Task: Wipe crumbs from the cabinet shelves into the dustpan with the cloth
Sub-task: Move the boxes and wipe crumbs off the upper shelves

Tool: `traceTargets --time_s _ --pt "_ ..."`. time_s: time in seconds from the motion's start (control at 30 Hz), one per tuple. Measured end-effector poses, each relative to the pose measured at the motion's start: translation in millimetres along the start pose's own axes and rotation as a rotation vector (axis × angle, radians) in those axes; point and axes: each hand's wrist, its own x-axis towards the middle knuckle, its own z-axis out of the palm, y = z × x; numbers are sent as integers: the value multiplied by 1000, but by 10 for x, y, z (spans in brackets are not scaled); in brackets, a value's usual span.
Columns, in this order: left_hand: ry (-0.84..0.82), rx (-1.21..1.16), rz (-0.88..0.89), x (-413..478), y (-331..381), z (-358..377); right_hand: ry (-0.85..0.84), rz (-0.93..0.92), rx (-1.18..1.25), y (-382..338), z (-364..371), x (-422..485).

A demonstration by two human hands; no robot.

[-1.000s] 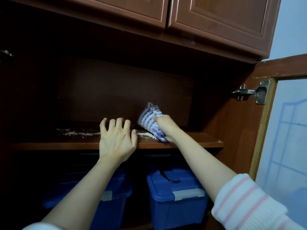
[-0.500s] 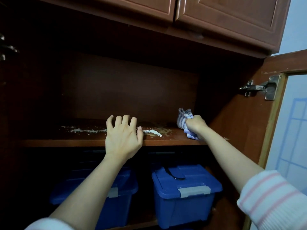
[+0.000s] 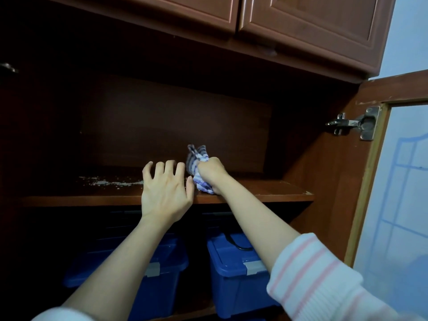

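Though dim, right grip (image 3: 212, 172) tight round cloth (image 3: 196, 156), seemingly on shelf (image 3: 266, 193).

Your left hand (image 3: 165, 195) covers the shelf (image 3: 254, 193) just left of the cloth (image 3: 196, 156), hiding whether the crumbs (image 3: 111, 182) reach it.

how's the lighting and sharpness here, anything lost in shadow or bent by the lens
Head view: dim, the left of the cabinet sinks into near-black shadow; pale crumbs on the brown wooden shelf show faintly; the wide lens bows the upper cabinet doors; the pink-striped white sleeve at bottom right is blurred, while the right hand gripping the blue-striped cloth and the left hand look sharp.
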Motion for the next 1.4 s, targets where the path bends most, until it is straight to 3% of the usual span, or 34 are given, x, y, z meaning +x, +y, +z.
traceTargets --time_s 0.13,0.27,0.33,0.47,0.57,0.8,1.0,1.13,1.23,1.4 --pt "-11 -35 -4 -4 -2 -13 43 54 271 -77 -243 -134" --pt "-37 -79 -10 -7 3 -29 132 -17 347 -102 -593 -121" --pt "-47 -82 -14 -10 2 -34 165 -48 304 -5 -670 -106" --pt "-48 -79 -25 -15 6 -49 147 -97 -93 259 -612 -32" --pt "-51 -75 -35 -15 7 -57 227 -103 -20 270 -629 36" --pt "-39 -69 -34 -10 10 -50 177 -66 -207 337 -717 129" --pt "-28 -64 -29 -8 14 -51 337 -51 47 261 -1007 112" --pt "-27 -71 -34 -11 11 -39 259 45 -133 313 -943 -70" --pt "-34 -76 -35 -18 8 -40 192 7 -276 242 -667 -181" --pt "-31 -89 -48 -13 2 -32 82 -2 -114 -29 -186 -219"
